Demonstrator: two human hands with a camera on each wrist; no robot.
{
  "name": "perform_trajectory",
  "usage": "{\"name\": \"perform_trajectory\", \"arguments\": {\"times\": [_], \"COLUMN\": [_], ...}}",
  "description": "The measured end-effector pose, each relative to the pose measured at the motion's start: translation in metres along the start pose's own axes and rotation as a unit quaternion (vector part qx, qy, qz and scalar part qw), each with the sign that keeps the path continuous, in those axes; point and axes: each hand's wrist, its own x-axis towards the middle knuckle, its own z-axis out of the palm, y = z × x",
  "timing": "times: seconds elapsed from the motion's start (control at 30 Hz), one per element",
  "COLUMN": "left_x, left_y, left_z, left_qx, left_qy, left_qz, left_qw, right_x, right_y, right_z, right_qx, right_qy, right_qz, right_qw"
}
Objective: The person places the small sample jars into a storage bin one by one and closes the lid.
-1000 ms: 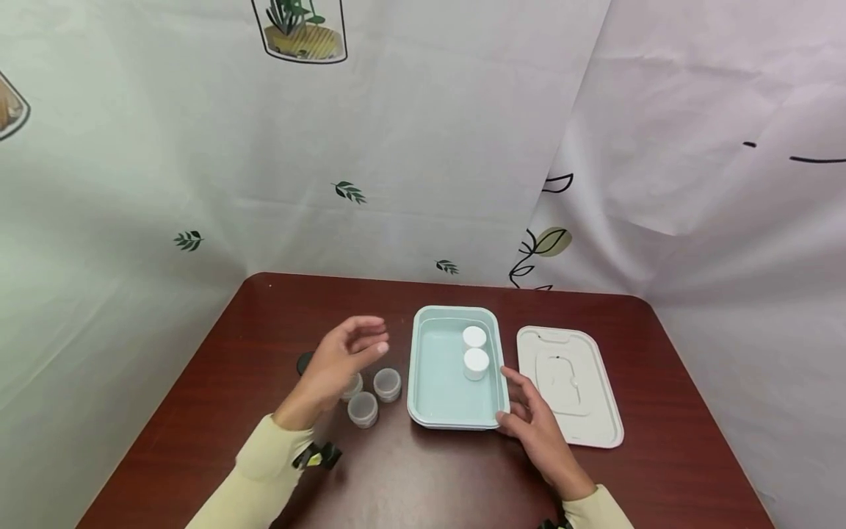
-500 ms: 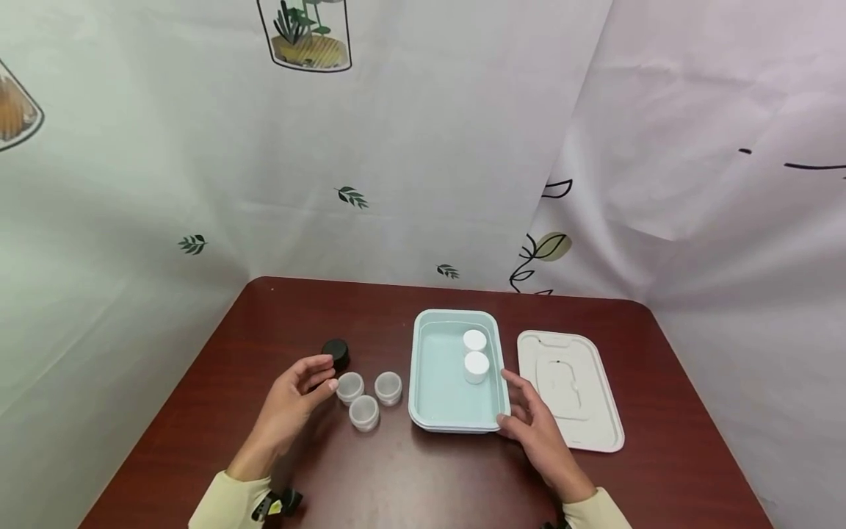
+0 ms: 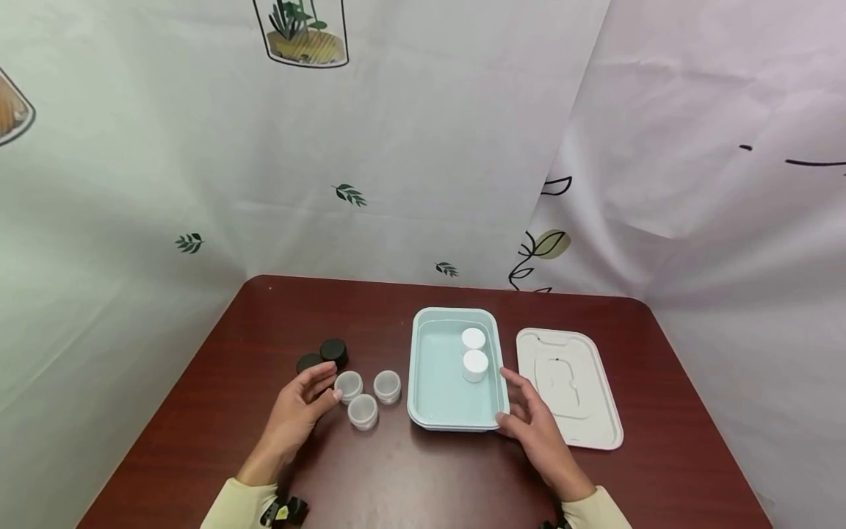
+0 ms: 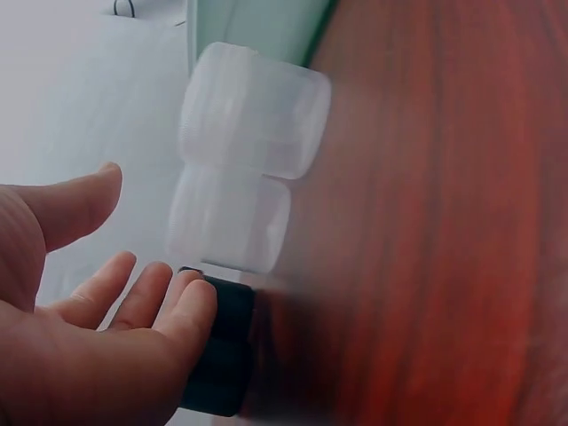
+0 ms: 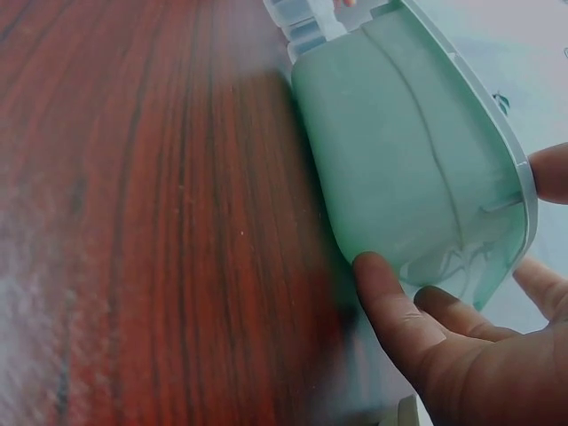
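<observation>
My left hand [image 3: 291, 415] is low at the left, thumb and fingers apart, beside a clear round jar [image 3: 349, 386]. In the left wrist view its fingertips lie close against a black round jar [image 4: 232, 306]; whether they touch it is unclear. Two more clear jars [image 3: 363, 413] stand nearby, and a second black jar [image 3: 308, 362] is partly hidden behind the fingers. With my right hand [image 3: 538, 433] I hold the near right corner of a light green rectangular container [image 3: 439, 411], thumb and fingers around its edge. Inside stand two white-capped jars [image 3: 475, 365].
A white rectangular lid [image 3: 568, 382] lies flat on the dark red table [image 3: 410, 485], right of the container. A printed white cloth [image 3: 423, 132] hangs behind the table and along both sides.
My left hand has moved left and down from over the jars to beside them, then slightly right. The black jars show more now. My right hand and the container have stayed put.
</observation>
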Motion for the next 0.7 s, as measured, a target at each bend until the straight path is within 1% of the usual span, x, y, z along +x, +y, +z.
{"name": "perform_trajectory", "arguments": {"times": [0.13,0.33,0.5,0.7], "left_x": [0.003,0.005,0.007,0.008], "left_y": [-0.005,-0.007,-0.012,-0.016], "left_z": [0.004,0.007,0.007,0.007], "left_qx": [-0.002,-0.008,0.010,0.032], "left_qy": [-0.010,-0.015,-0.021,-0.018], "left_qz": [-0.001,-0.012,-0.010,-0.026], "left_qw": [0.9999,0.9998,0.9997,0.9990], "right_x": [0.000,0.000,0.001,0.001], "right_y": [0.000,0.001,0.001,0.001], "right_z": [-0.001,-0.001,-0.001,-0.001], "right_qx": [0.001,-0.001,-0.004,-0.004], "right_qy": [-0.001,-0.005,-0.004,-0.005], "right_qz": [-0.001,-0.005,-0.009,-0.009], "right_qw": [1.000,1.000,1.000,1.000]}}
